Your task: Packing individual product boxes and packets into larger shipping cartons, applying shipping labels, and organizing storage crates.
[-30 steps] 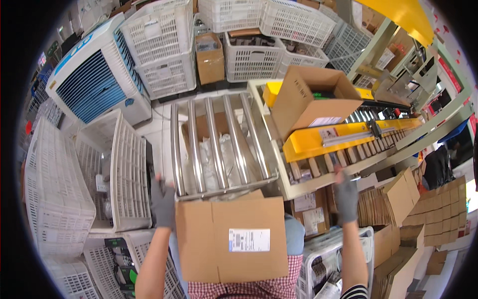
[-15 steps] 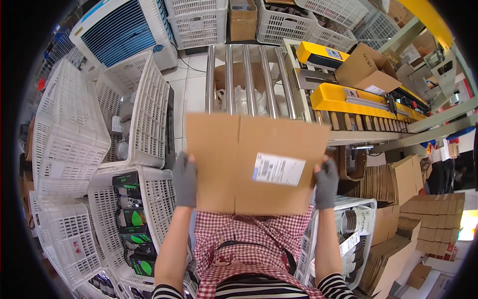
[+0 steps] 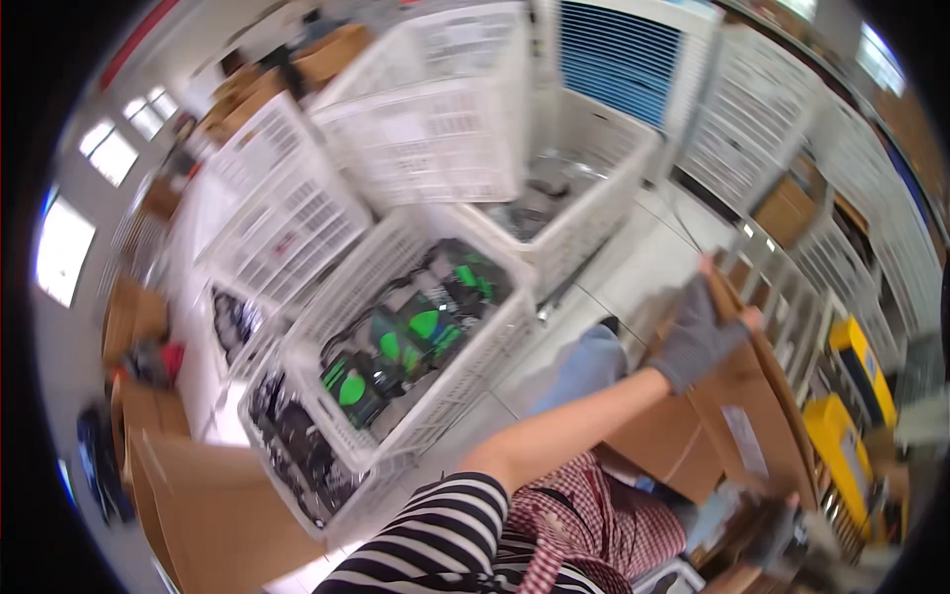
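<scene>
A brown cardboard box with a white label stands tilted at the right, and motion blurs it. My left hand, in a grey fingerless glove, grips its upper edge, with the thumb and fingertips showing around the board. Low at the right, my right hand in the same kind of glove is close to the box's lower end. Its fingers are smeared, so its grip on the box cannot be made out. A roller conveyor lies just beyond the box.
To the left, a white plastic crate holds dark packets with green marks. Another crate and stacked white crates stand behind it. Further back is a blue-fronted air cooler. A large cardboard box sits near left. Yellow machine parts stand right.
The view has swung left, bringing crates and windows into sight. The box, held upright between both hands before, now appears tilted at the right. My left arm reaches across to it.
</scene>
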Tool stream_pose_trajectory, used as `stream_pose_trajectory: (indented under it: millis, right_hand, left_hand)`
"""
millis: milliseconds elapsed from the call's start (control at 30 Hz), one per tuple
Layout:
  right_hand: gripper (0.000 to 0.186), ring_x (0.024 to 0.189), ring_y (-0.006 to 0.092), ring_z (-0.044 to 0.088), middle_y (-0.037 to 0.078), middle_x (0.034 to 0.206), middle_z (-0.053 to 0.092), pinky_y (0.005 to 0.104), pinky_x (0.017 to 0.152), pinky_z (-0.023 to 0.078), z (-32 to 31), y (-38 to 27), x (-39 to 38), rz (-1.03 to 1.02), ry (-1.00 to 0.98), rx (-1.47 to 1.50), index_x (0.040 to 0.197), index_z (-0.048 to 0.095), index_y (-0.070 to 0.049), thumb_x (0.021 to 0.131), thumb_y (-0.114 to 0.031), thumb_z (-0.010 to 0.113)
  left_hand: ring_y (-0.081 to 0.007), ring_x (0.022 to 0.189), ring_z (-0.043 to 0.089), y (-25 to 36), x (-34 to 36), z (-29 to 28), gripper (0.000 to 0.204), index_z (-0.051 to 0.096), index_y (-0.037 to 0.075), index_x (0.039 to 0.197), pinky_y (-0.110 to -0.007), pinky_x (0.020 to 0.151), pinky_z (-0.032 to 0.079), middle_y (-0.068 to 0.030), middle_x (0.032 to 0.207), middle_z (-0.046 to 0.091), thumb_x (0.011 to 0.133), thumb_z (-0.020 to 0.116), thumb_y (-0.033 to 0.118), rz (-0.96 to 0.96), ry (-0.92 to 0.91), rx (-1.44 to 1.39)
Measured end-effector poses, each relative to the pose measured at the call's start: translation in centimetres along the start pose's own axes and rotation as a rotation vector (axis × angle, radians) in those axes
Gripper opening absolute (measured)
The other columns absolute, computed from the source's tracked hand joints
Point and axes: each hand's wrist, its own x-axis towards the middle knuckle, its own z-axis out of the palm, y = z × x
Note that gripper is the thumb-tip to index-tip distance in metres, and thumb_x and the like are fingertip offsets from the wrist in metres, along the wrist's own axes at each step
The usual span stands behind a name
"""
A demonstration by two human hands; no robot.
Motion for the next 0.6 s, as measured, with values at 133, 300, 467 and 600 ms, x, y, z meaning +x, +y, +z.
stream_pose_trajectory:
  millis: [133, 300, 467, 600]
  right_hand:
    - [0.071, 0.119, 0.0276, 0.048, 0.02, 0.134, 0.046, 0.0416, 0.094, 0.045, 3.6, -0.9, 1.3, -0.007, -0.107, -0.24, 0.136, 0.039, 0.0, 0.089, -0.051, 0.056]
    - [0.084, 0.111, 0.0245, 0.052, 0.018, 0.131, 0.047, 0.0388, 0.09, 0.047, 4.7, 1.1, 3.5, -0.163, -0.304, -0.402, 0.137, 0.036, 0.002, 0.084, -0.058, 0.058]
    - [0.096, 0.103, 0.0214, 0.055, 0.015, 0.129, 0.048, 0.036, 0.086, 0.048, 2.2, 2.9, 2.7, -0.291, -0.377, -0.585, 0.139, 0.033, 0.005, 0.079, -0.065, 0.06]
    - [0.099, 0.101, 0.022, 0.056, 0.019, 0.128, 0.049, 0.0374, 0.087, 0.048, 8.2, 0.4, -0.9, -0.292, -0.221, -0.522, 0.132, 0.042, 0.007, 0.072, -0.069, 0.065]
  left_hand:
    - [-0.0367, 0.134, 0.03, 2.5, -2.0, -3.3, 0.104, 0.009, -0.001, 0.147, -0.037, 0.11, 0.025, -0.0294, 0.141, 0.032, 0.078, 0.068, 0.048, 0.101, -0.215, 0.044]
    - [-0.0403, 0.138, 0.023, -0.1, -2.9, -3.9, 0.111, -0.003, 0.012, 0.15, -0.041, 0.112, 0.022, -0.0263, 0.147, 0.023, 0.075, 0.07, 0.049, 0.102, -0.337, 0.012]
    - [-0.0378, 0.139, 0.02, -0.2, -4.6, -3.0, 0.109, 0.002, 0.012, 0.15, -0.039, 0.112, 0.021, -0.0239, 0.148, 0.021, 0.072, 0.074, 0.035, 0.053, -0.288, 0.156]
    - [-0.0319, 0.138, 0.026, -2.3, -3.7, -2.1, 0.092, 0.013, 0.013, 0.15, -0.036, 0.111, 0.025, -0.0165, 0.148, 0.028, 0.074, 0.065, 0.013, 0.261, -0.288, 0.121]
